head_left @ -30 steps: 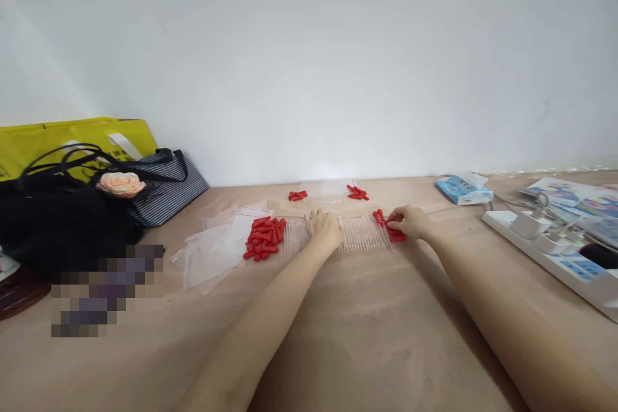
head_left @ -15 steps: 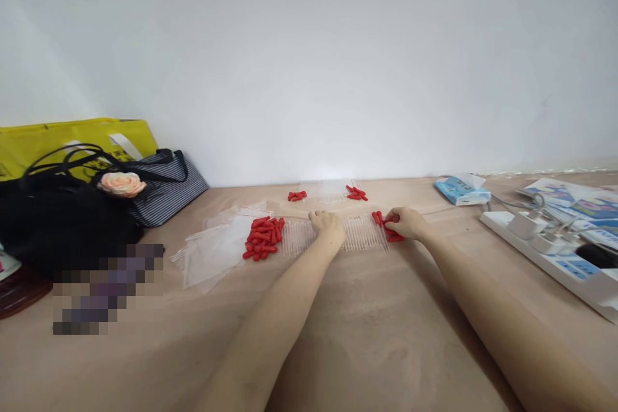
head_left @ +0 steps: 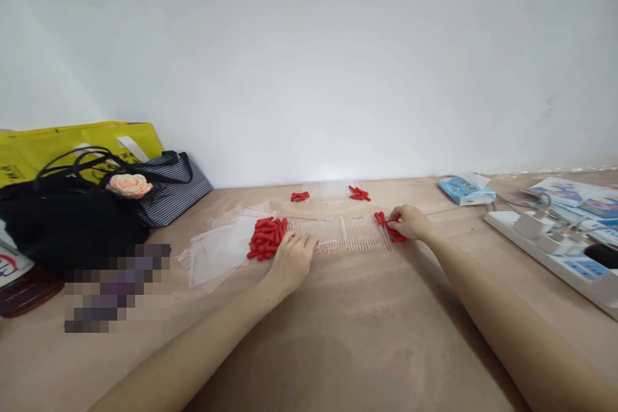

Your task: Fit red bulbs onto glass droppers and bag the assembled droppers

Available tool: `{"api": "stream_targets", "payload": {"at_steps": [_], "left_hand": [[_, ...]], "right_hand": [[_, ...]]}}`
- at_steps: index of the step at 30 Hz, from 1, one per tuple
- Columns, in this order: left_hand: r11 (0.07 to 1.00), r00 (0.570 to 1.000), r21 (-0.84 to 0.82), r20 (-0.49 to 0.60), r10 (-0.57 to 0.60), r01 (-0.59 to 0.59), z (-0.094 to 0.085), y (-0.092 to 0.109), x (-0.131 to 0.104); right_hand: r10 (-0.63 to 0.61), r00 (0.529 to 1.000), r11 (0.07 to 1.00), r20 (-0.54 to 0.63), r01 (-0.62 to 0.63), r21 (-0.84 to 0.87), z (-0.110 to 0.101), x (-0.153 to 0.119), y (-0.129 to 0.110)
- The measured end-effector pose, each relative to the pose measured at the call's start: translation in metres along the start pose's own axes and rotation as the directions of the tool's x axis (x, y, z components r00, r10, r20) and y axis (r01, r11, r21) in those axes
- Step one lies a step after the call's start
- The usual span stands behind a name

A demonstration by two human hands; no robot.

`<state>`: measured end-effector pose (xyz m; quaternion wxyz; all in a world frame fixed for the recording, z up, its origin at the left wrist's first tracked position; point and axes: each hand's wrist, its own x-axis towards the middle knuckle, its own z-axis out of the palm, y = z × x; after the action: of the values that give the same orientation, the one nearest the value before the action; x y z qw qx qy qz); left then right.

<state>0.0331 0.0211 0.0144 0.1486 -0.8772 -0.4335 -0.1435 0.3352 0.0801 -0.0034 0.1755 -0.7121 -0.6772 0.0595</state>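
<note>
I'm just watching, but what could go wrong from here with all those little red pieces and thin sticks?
The left hand is right beside the big pile of red pieces, so a careless nudge might scatter some.

The thin clear sticks lie side by side between the hands; a brush of the fingers could push several out of line.

The right hand is at the small red group by the row's end, and might knock both.
</note>
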Motion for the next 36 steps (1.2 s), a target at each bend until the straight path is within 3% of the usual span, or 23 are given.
{"api": "stream_targets", "payload": {"at_steps": [2, 4, 8, 11, 14, 18, 23, 29, 36], "left_hand": [[0.995, 0.984, -0.02, -0.15, 0.096, -0.1, 0.011, -0.009, -0.012], [0.989, 0.965, -0.026, -0.224, 0.139, -0.149, 0.019, -0.014, -0.019], [0.987, 0.964, -0.057, -0.23, 0.134, -0.15, 0.022, -0.013, -0.021], [0.988, 0.967, -0.081, -0.228, 0.11, -0.131, 0.021, -0.012, -0.02], [0.988, 0.967, -0.096, -0.234, 0.098, -0.124, 0.021, -0.012, -0.02], [0.985, 0.965, -0.118, -0.247, 0.092, -0.124, 0.024, -0.013, -0.021], [0.984, 0.971, -0.142, -0.226, 0.078, -0.112, 0.023, -0.013, -0.021], [0.978, 0.973, -0.169, -0.212, 0.089, -0.126, 0.023, -0.013, -0.021], [0.971, 0.953, -0.148, -0.267, 0.142, -0.186, 0.024, -0.016, -0.021]], "right_hand": [[0.0, 1.0, 1.0, -0.018, 0.0, 0.003, -0.001, -0.002, 0.0], [0.008, 0.999, 1.0, -0.044, -0.007, 0.012, -0.004, -0.002, -0.001], [0.019, 0.994, 0.999, -0.112, -0.014, 0.048, -0.009, -0.005, -0.016], [-0.08, 0.983, 0.985, -0.166, 0.104, 0.139, -0.005, -0.017, -0.041], [-0.344, 0.898, 0.848, -0.274, 0.423, 0.32, 0.009, -0.04, -0.069], [-0.558, 0.783, 0.697, -0.275, 0.622, 0.357, 0.032, -0.069, -0.091], [-0.556, 0.78, 0.692, -0.287, 0.626, 0.36, 0.045, -0.08, -0.097], [-0.565, 0.777, 0.697, -0.277, 0.629, 0.344, 0.042, -0.081, -0.102], [-0.573, 0.774, 0.636, -0.27, 0.628, 0.449, 0.04, -0.082, -0.105]]}}
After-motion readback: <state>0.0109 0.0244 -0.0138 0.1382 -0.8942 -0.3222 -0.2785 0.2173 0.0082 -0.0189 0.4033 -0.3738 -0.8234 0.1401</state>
